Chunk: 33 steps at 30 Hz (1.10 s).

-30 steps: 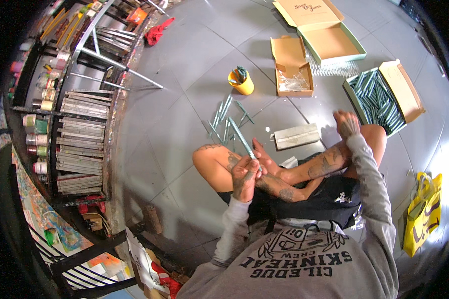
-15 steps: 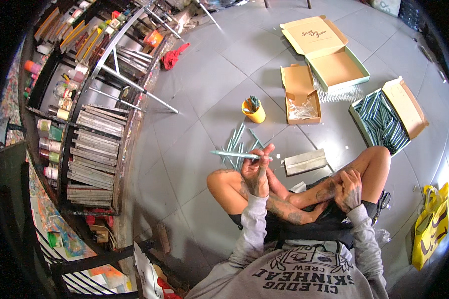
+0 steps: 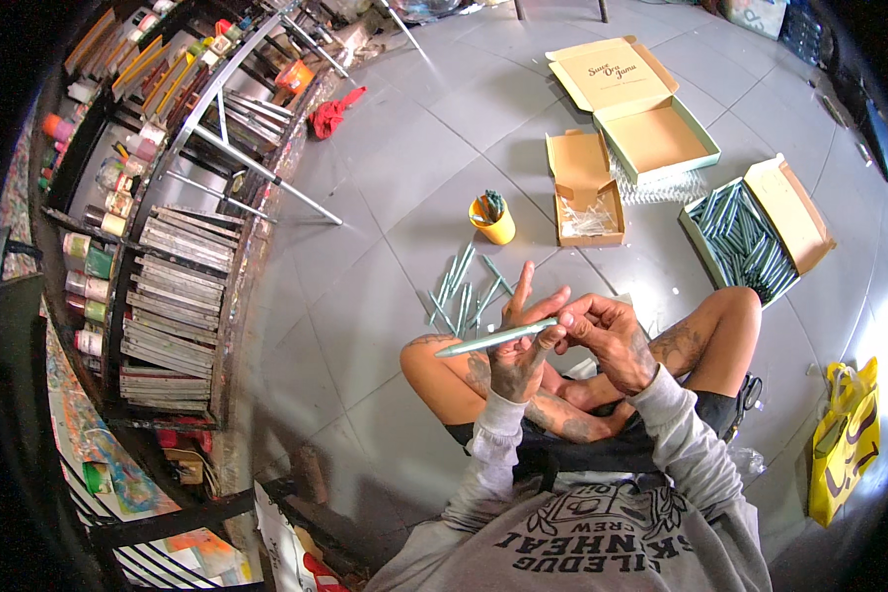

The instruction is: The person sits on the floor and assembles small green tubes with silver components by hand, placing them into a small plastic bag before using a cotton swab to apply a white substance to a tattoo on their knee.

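Both hands together now: green pen [image 3: 483, 342] lying aslant across left hand [image 3: 516, 367], one finger stretched forward; right hand [image 3: 612, 340] pinching pen's right end. Crossed legs [image 3: 444, 380] underneath, on grey tiled floor [image 3: 365, 286]. Just ahead, loose green pens [image 3: 454, 278] scattered; beyond them, yellow cup [image 3: 499, 234] with dark slim items poking out. Right of cup, small open carton [image 3: 577, 156] holding clear pieces; behind it, larger open box [image 3: 607, 74]. Farther right, open-lidded box [image 3: 791, 219] packed with green pens; nearer body, yellow bag [image 3: 844, 459].
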Available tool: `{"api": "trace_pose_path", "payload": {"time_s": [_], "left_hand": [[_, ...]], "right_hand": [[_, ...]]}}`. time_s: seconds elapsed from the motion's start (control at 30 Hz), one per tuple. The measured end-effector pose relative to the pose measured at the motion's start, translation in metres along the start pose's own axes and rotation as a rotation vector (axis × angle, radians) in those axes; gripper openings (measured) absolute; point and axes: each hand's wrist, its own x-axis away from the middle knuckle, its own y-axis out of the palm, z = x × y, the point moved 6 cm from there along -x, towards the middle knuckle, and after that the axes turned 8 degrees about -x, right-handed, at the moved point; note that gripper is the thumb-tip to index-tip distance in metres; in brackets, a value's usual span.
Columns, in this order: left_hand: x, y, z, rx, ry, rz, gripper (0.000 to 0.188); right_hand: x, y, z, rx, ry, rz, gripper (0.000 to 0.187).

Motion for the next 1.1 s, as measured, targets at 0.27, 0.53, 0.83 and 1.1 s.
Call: {"api": "trace_pose_path", "payload": {"time_s": [0.27,0.53,0.83,1.1], "left_hand": [[0.012,-0.052,-0.004,-0.023,0.009,0.275,0.069],[0.071,-0.149,-0.115,-0.346,-0.364,0.469,0.024],[0.067,-0.109,-0.150,-1.340,-0.227,0.082,0.014],[0.072,-0.117,-0.160,-1.378,-0.205,0.170,0.013]], "right_hand": [[-0.010,-0.021,-0.036,0.208,-0.085,0.085,0.023],[-0.078,-0.060,-0.097,0.924,-0.337,0.023,0.018],[-0.165,-0.032,-0.118,1.364,-0.547,-0.297,0.009],[-0.254,0.015,-0.063,1.772,-0.681,-0.393,0.008]]}}
